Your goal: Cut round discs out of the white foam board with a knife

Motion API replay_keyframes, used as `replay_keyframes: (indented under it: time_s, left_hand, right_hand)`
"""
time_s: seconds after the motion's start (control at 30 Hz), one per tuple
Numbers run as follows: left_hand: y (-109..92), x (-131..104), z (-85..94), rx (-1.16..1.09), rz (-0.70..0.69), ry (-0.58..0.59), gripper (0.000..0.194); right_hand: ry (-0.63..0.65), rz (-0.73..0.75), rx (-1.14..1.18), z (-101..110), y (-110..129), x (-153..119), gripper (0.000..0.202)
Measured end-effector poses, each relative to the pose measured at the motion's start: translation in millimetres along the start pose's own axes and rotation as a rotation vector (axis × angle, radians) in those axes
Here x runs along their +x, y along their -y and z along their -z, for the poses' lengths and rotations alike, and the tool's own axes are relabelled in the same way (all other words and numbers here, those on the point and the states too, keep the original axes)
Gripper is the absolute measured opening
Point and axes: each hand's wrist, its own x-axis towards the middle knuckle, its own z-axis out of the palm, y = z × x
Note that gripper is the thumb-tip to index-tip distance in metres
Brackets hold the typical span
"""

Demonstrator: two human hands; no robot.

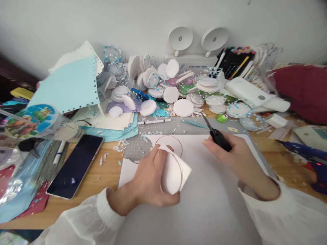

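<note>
My left hand (150, 180) grips a small white board piece (172, 173) with a brown curved line drawn along its edge. A pale corner of the piece juts out past that line on the right. In my right hand (235, 153) is a black-handled craft knife (218, 136), its narrow blade pointing up and left, apart from the piece. Below both hands lies a large white sheet (204, 204). A circle outline (181, 144) is drawn near its far edge, partly hidden by my left hand.
A grey cutting mat (155, 129) lies under the sheet. Behind it are heaped several white discs (183, 107) and beaded blue-white sprays. At left are a phone (76, 166) and a lidded cup (38, 120). A blue glue gun (304, 151) lies at right, beyond my right hand.
</note>
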Motion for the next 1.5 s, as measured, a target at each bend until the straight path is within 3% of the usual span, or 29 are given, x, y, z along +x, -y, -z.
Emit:
replay_keyframes:
  time_s: [0.1, 0.17, 0.27, 0.33, 0.73, 1.0, 1.17, 1.23, 1.3, 1.4, 1.5]
  left_hand:
    - [-1.3, 1.6, -1.2, 0.061, 0.046, 0.071, 0.07]
    - [-1.3, 2.0, -1.8, 0.072, 0.058, 0.097, 0.069]
    - [-0.8, 1.6, -2.6, 0.068, 0.038, 0.114, 0.065]
    - [-0.7, 1.4, -3.2, 0.06, 0.023, 0.12, 0.063]
    - [1.3, 1.3, -4.7, 0.103, -0.076, 0.088, 0.053]
    - [1.0, 2.5, -5.0, 0.083, -0.068, 0.104, 0.055]
    - [0.9, 6.6, -1.1, -0.011, -0.071, 0.106, 0.063]
    - [3.3, 7.4, 0.7, -0.086, -0.121, 0.052, 0.062]
    - [6.4, 6.6, 0.9, -0.161, -0.153, -0.044, 0.049]
    - [8.8, 3.8, -0.4, -0.278, -0.074, -0.141, 0.025]
    - [6.4, 2.6, 1.1, -0.587, 0.147, -0.074, 0.024]
  right_hand:
    - [0.371, -0.265, 0.317, 1.2, 11.2, -2.3, 0.043]
    - [0.575, -0.363, 0.476, -5.5, 14.0, -6.2, 0.043]
    - [0.786, -0.393, 0.643, -19.7, 11.1, -12.0, 0.038]
    - [0.847, -0.384, 0.713, -25.7, 7.1, -14.1, 0.035]
    - [0.863, -0.283, 0.719, -21.6, -2.6, -13.3, 0.029]
    - [0.88, -0.278, 0.723, -20.2, -4.9, -13.8, 0.032]
    - [0.778, -0.321, 0.702, -23.5, -3.4, -13.0, 0.033]
    - [0.7, -0.31, 0.684, -24.2, -2.8, -12.0, 0.032]
    - [0.614, -0.285, 0.682, -23.8, -2.7, -10.5, 0.031]
    - [0.527, -0.275, 0.673, -21.6, -3.4, -8.0, 0.029]
    - [0.502, -0.272, 0.657, -19.5, -4.0, -6.6, 0.028]
